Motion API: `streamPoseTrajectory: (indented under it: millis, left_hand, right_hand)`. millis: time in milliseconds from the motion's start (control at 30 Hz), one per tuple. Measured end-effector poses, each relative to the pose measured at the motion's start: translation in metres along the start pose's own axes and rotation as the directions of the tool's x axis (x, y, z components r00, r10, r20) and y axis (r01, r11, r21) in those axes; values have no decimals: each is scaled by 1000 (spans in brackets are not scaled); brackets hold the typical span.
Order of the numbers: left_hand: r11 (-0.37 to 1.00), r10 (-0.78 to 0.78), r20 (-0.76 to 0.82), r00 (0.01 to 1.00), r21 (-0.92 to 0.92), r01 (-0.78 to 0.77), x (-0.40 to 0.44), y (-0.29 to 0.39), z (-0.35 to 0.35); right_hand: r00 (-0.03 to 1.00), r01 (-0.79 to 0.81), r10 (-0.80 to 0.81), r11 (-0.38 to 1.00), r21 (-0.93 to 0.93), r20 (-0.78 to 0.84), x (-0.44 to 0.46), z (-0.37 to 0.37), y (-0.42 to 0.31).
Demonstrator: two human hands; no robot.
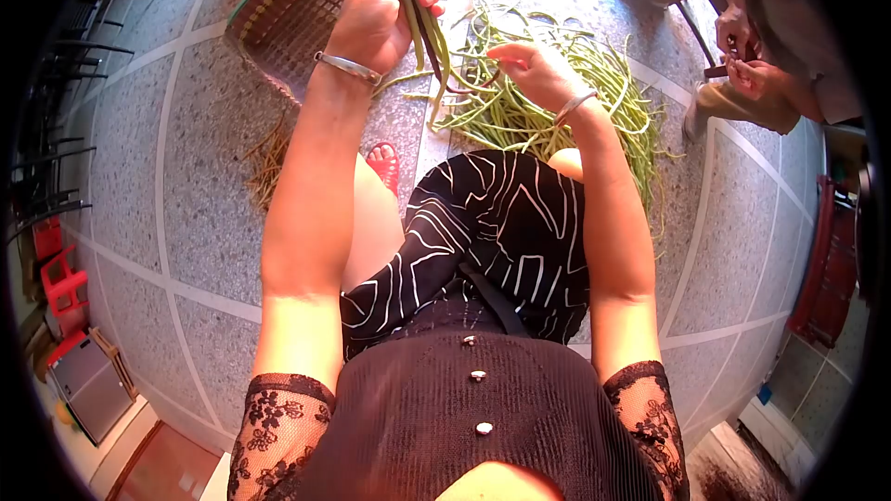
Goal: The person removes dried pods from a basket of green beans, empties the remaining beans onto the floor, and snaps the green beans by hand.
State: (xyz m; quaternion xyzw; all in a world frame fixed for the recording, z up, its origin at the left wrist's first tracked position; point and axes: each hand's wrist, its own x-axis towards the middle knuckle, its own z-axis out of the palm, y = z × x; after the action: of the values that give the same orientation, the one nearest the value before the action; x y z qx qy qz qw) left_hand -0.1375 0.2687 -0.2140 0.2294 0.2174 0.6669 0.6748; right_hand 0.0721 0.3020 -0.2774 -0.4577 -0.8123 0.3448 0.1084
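My left hand (pixel 376 19) is wrapped round a small bunch of long green beans (pixel 428 37), whose lower ends hang down, a dark purplish one among them. To the right, my right hand (pixel 541 76) is apart from the bunch, over the near left part of a large heap of long beans (pixel 594 74) on the floor. Its fingers point left, with the thumb and fingertips partly spread, and nothing shows between them. A woven basket (pixel 302 14) with a green rim stands left of my left hand.
Thin brown stalks (pixel 269 162) lie on the tiled floor (pixel 209 223) below the basket. At the upper right sits another person (pixel 770 37), hands together on something small. Dark metal racks (pixel 56 130) and a red stool (pixel 63 280) are at the left edge.
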Motion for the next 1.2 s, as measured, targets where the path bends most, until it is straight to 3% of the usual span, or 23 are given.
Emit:
streamPoseTrajectory:
  millis: [233,300,367,400,467,600,667,700,733,833,867,1200]
  left_hand:
    - [995,74,-119,990,78,-65,1,11,-3]
    - [978,78,-30,996,195,-71,6,21,4]
    - [816,173,97,980,543,-197,13,38,9]
    - [746,180,-3,984,653,-134,12,48,19]
    - [663,128,52,990,738,-125,24,63,11]
    - [611,-30,185,982,781,-128,45,81,-23]
    - [96,52,398,916,911,-401,46,89,-36]
    - [-184,42,504,863,853,-489,45,95,-42]
    - [-417,-104,401,910,813,-406,48,104,-57]
    - [-721,-240,529,814,464,-514,71,103,-122]
    - [-773,-306,396,866,427,-469,74,104,-132]
    - [-755,-561,382,734,126,-643,97,114,-216]
  right_hand:
    - [999,-26,25,999,-30,-39,-3,2,-4]
    - [998,-49,48,998,-32,-44,-2,3,-3]
    - [999,-24,23,999,-25,-39,-1,4,-1]
    - [999,17,-19,999,-29,-50,0,4,0]
    - [994,80,-82,996,-40,-66,-1,2,-4]
    - [999,-6,9,998,-69,51,-7,-6,-26]
    - [999,26,-23,997,-70,49,-8,-7,-28]
    - [998,41,-37,997,-71,49,-9,-7,-28]
    - [999,34,-32,997,-64,29,-12,-7,-30]
    - [997,71,-71,992,-107,-1,-13,-8,-27]
    - [998,60,-60,995,-77,0,-14,-8,-27]
    - [999,-13,14,999,-31,42,-12,-15,-31]
